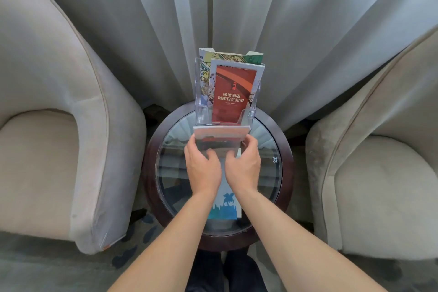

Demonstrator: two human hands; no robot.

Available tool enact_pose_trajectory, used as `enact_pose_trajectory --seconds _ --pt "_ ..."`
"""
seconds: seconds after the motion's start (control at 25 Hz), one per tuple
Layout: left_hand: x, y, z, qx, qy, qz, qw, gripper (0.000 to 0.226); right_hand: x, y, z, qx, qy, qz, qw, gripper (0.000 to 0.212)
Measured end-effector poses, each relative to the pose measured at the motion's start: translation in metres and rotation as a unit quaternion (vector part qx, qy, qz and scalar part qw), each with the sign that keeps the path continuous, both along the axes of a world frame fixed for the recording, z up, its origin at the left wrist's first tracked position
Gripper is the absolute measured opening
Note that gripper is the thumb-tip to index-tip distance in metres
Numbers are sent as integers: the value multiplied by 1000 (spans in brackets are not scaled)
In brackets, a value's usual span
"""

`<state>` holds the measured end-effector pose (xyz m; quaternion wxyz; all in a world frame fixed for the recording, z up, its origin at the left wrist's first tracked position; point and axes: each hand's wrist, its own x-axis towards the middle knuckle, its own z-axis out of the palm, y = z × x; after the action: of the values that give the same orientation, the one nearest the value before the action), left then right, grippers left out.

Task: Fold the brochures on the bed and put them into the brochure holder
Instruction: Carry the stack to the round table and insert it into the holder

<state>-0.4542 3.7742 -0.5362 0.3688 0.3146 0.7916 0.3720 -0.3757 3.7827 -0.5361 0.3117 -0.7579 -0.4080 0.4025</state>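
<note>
A clear plastic brochure holder (201, 99) stands at the far side of a round glass-topped table (288, 166). A red brochure (233, 95) fills its front pocket, and map-patterned brochures (227, 55) stick up from the back pocket. Just in front of the holder, my left hand (203, 168) and my right hand (244, 163) together hold a folded brochure (221, 134) by its near edge, fingers curled round its sides. Another brochure (225, 206) with a blue skyline picture lies flat on the glass beneath my wrists.
Two beige armchairs flank the table, one on the left (47, 137) and one on the right (379, 161). Pale curtains (308, 31) hang right behind the holder. My dark shoes (225, 272) show on the carpet below the table.
</note>
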Motion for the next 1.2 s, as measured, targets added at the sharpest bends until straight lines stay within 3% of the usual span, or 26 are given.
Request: enact_pose_trajectory --seconds 0.28,0.88,1.2 --pt "-3 -1 -6 -7 7 -14 1000 56 0 -7 -5 4 -5 24 1000 57" --pt "2 76 73 93 9 -43 995 49 5 55 69 105 -3 8 994 56" --pt "5 81 24 -12 -5 -95 995 49 16 58 19 19 -27 31 999 60"
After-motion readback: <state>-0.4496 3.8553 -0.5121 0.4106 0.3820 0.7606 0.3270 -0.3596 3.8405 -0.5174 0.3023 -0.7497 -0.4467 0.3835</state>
